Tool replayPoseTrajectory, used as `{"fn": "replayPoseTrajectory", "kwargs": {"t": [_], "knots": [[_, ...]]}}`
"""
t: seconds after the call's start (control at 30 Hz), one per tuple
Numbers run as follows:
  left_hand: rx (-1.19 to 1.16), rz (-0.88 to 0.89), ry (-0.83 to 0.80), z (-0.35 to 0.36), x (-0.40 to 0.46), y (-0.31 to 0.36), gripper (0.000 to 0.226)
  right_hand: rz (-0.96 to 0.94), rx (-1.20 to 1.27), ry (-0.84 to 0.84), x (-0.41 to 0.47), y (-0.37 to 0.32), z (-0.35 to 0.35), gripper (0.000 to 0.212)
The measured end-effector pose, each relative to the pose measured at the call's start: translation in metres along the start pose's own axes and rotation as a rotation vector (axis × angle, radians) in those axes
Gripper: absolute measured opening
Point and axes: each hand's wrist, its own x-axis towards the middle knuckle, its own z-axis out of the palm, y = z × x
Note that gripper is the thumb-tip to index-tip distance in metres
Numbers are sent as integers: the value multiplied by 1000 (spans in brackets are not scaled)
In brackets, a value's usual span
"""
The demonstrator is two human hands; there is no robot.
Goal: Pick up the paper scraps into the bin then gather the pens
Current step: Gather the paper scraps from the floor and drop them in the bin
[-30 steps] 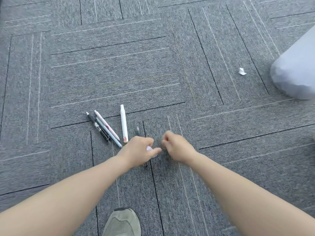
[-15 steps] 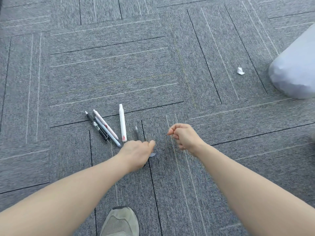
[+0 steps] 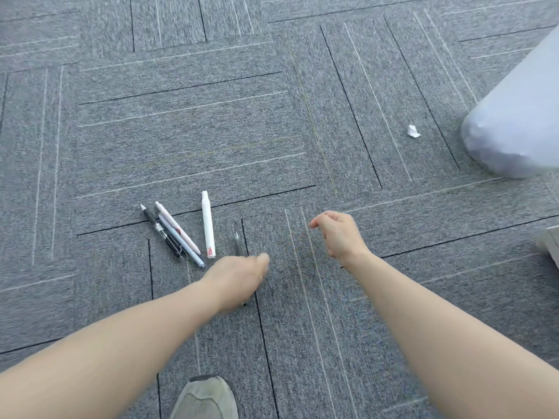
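Observation:
Several pens lie on the grey carpet: a black pen point(image 3: 159, 229), a pale pink pen point(image 3: 177, 226), a white marker point(image 3: 208, 225) and a grey pen point(image 3: 236, 244). My left hand point(image 3: 239, 276) is blurred and closed, low over the grey pen, which runs beneath it. A pale paper scrap sat at its thumb a moment ago and is hidden in the blur. My right hand point(image 3: 340, 234) hovers to the right, fingers pinched together with nothing visible in them. A folded white paper scrap point(image 3: 413, 131) lies beside the bag-lined bin point(image 3: 514, 122) at the far right.
My shoe point(image 3: 205, 397) shows at the bottom centre. A white object point(image 3: 549, 243) pokes in at the right edge. The carpet tiles point(image 3: 181, 131) stretch on beyond the pens.
My hands were together near the grey pen; the right hand has lifted up and to the right. The left hand stayed low over the pen with the pale scrap at its thumb.

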Motion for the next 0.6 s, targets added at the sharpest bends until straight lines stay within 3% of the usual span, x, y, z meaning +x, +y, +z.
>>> {"fn": "replayPoseTrajectory", "kwargs": {"t": [0.07, 0.13, 0.27, 0.37, 0.6], "knots": [[-163, -125, 109, -11, 9, 3, 11, -34, -24, 129, 8, -5, -13, 44], [-304, -143, 181, -23, 27, 7, 13, -48, -64, 242, 20, -15, -32, 52], [-515, -158, 268, -64, 82, 13, 18, -44, -159, 415, 63, -40, -82, 48], [-603, -159, 313, -97, 136, 21, 19, -27, -308, 541, 97, -55, -129, 32], [-874, -195, 414, -137, 220, 47, 14, 63, -538, 569, 154, -67, -196, 30]]}}
